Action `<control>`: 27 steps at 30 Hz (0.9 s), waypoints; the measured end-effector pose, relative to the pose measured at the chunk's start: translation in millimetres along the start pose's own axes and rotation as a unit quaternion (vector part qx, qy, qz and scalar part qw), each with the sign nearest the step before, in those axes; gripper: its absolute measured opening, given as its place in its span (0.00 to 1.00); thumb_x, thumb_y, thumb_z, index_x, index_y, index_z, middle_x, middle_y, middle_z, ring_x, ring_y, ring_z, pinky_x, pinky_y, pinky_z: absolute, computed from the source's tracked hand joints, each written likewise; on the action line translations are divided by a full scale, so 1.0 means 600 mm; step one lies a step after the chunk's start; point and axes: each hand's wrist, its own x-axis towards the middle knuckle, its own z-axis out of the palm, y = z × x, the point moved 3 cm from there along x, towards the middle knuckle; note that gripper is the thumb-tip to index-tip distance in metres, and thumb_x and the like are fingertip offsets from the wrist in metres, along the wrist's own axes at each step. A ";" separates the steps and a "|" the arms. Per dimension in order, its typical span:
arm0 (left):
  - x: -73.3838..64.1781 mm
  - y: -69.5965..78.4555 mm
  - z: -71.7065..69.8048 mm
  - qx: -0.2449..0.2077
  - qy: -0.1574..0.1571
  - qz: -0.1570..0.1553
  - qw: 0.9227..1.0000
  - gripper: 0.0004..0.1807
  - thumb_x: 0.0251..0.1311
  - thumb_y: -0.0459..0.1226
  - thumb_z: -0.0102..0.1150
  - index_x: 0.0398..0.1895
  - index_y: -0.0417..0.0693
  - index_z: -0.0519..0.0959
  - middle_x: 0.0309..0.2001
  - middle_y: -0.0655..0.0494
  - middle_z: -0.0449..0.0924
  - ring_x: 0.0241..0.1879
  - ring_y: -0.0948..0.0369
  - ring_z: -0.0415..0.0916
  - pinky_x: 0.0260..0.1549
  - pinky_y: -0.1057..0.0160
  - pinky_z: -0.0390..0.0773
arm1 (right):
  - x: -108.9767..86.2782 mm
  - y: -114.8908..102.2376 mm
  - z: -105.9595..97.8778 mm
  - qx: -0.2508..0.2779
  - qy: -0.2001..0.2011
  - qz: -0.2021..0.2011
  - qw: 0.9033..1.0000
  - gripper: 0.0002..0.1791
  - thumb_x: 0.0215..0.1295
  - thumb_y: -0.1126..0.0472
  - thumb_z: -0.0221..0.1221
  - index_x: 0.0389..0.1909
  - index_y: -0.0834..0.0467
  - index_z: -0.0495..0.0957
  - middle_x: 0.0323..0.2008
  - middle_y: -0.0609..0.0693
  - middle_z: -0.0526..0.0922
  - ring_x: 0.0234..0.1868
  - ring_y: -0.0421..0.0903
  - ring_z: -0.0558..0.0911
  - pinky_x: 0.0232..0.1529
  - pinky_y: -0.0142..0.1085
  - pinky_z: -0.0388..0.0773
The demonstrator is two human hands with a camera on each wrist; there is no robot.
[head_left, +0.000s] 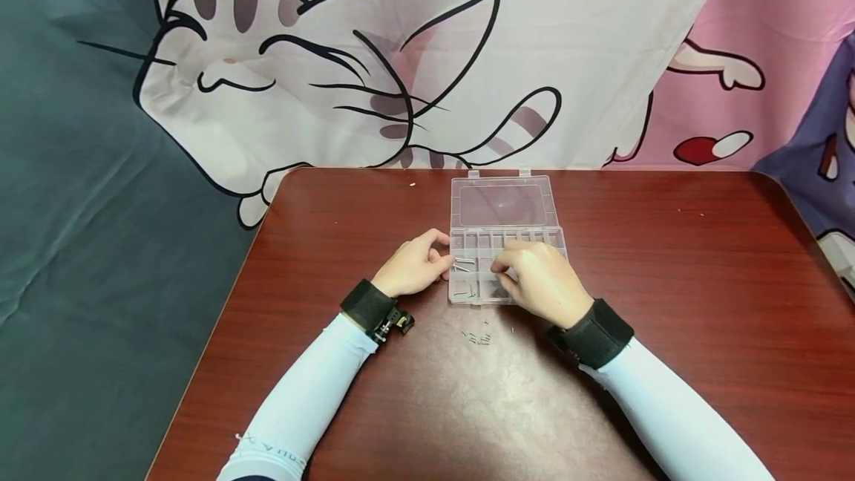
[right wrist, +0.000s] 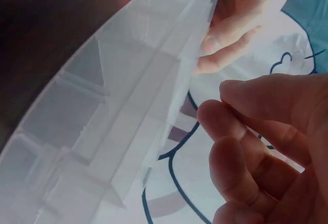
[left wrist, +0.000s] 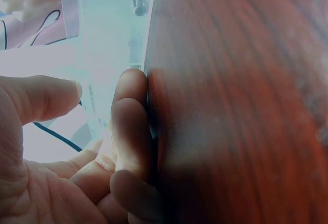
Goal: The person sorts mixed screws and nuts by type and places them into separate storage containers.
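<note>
A clear plastic compartment box [head_left: 465, 243] lies with its lid [head_left: 502, 205] folded back, away from me. Small metal screws [head_left: 464, 266] sit in compartments on its left side. My left hand [head_left: 415, 264] is at the box's left side, fingertips right at the wall; in the left wrist view its thumb stands apart from the fingers. Over the right part of the box is my right hand [head_left: 542, 280], fingers bent and thumb close to the index fingertip. Nothing shows between those fingertips in the right wrist view. The hand hides several compartments beneath it.
Several small screws [head_left: 478, 338] lie loose on the brown table [head_left: 374, 407] in front of the box. Tiny light bits [head_left: 412, 184] dot the table's far part. A cartoon-printed cloth [head_left: 588, 36] hangs behind the far table edge.
</note>
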 end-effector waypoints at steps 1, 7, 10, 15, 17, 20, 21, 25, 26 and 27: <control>0.000 0.000 0.000 0.000 -0.001 0.000 1.000 0.23 0.68 0.49 0.51 0.62 0.51 0.71 0.26 0.63 0.83 0.25 0.62 0.77 0.33 0.60 0.71 | -0.005 -0.002 -0.003 0.002 0.001 -0.001 1.000 0.03 0.52 0.65 0.66 0.29 0.54 0.85 0.28 0.43 0.81 0.30 0.41 0.80 0.32 0.38 0.76; 0.000 -0.002 0.001 0.000 -0.002 -0.002 1.000 0.24 0.68 0.50 0.50 0.63 0.52 0.71 0.27 0.63 0.83 0.26 0.63 0.77 0.33 0.60 0.71 | -0.035 -0.016 -0.010 0.010 0.005 -0.007 1.000 0.04 0.52 0.64 0.68 0.28 0.52 0.84 0.27 0.41 0.79 0.29 0.38 0.78 0.31 0.37 0.75; 0.000 -0.002 0.001 0.001 -0.002 -0.003 1.000 0.24 0.68 0.50 0.50 0.63 0.52 0.71 0.27 0.63 0.83 0.26 0.63 0.77 0.33 0.61 0.71 | -0.049 -0.026 -0.007 0.019 0.005 -0.018 1.000 0.05 0.50 0.63 0.69 0.27 0.50 0.83 0.26 0.39 0.77 0.27 0.37 0.76 0.30 0.36 0.74; 0.002 -0.003 0.000 0.002 0.002 -0.001 1.000 0.24 0.67 0.50 0.51 0.63 0.52 0.71 0.27 0.63 0.83 0.26 0.64 0.77 0.32 0.61 0.71 | -0.069 -0.046 0.008 0.043 -0.015 -0.043 0.998 0.06 0.50 0.61 0.70 0.26 0.49 0.82 0.26 0.37 0.75 0.27 0.34 0.74 0.30 0.35 0.74; 0.002 -0.003 0.001 0.002 0.004 0.001 1.000 0.24 0.67 0.50 0.51 0.62 0.51 0.71 0.26 0.63 0.83 0.26 0.64 0.77 0.33 0.61 0.71 | -0.076 -0.053 0.016 0.050 -0.029 -0.048 0.997 0.06 0.50 0.61 0.69 0.25 0.48 0.81 0.26 0.37 0.75 0.27 0.33 0.73 0.29 0.34 0.73; 0.003 -0.004 0.001 0.005 0.006 0.001 1.000 0.24 0.67 0.50 0.51 0.62 0.52 0.72 0.26 0.64 0.83 0.26 0.65 0.78 0.34 0.61 0.72 | -0.086 -0.063 0.028 0.056 -0.050 -0.055 0.996 0.06 0.51 0.62 0.68 0.25 0.48 0.81 0.26 0.38 0.75 0.27 0.33 0.74 0.29 0.33 0.73; 0.002 -0.004 0.001 0.005 0.006 0.000 1.000 0.24 0.67 0.50 0.51 0.62 0.52 0.72 0.26 0.64 0.83 0.26 0.65 0.78 0.34 0.61 0.72 | -0.088 -0.066 0.032 0.058 -0.054 -0.056 0.995 0.06 0.51 0.62 0.68 0.25 0.48 0.81 0.26 0.38 0.76 0.27 0.33 0.75 0.29 0.33 0.74; 0.002 -0.003 0.001 0.004 0.006 -0.003 1.000 0.24 0.67 0.50 0.51 0.62 0.52 0.72 0.26 0.64 0.83 0.26 0.65 0.78 0.35 0.61 0.73 | -0.095 -0.075 0.045 0.052 -0.059 -0.059 0.995 0.06 0.50 0.61 0.69 0.26 0.48 0.82 0.27 0.38 0.77 0.29 0.34 0.78 0.31 0.34 0.76; 0.002 -0.002 0.002 0.003 0.006 -0.003 1.000 0.24 0.67 0.50 0.51 0.62 0.52 0.72 0.26 0.63 0.83 0.26 0.64 0.78 0.35 0.61 0.72 | -0.096 -0.076 0.048 0.048 -0.059 -0.058 0.995 0.06 0.50 0.61 0.69 0.26 0.48 0.82 0.27 0.38 0.77 0.29 0.34 0.78 0.31 0.34 0.76; 0.002 -0.002 0.002 0.002 0.006 -0.003 1.000 0.24 0.67 0.50 0.51 0.62 0.52 0.72 0.26 0.63 0.83 0.26 0.64 0.78 0.35 0.61 0.72 | -0.096 -0.077 0.049 0.044 -0.059 -0.058 0.996 0.06 0.50 0.61 0.69 0.26 0.47 0.81 0.27 0.38 0.77 0.29 0.35 0.78 0.31 0.35 0.76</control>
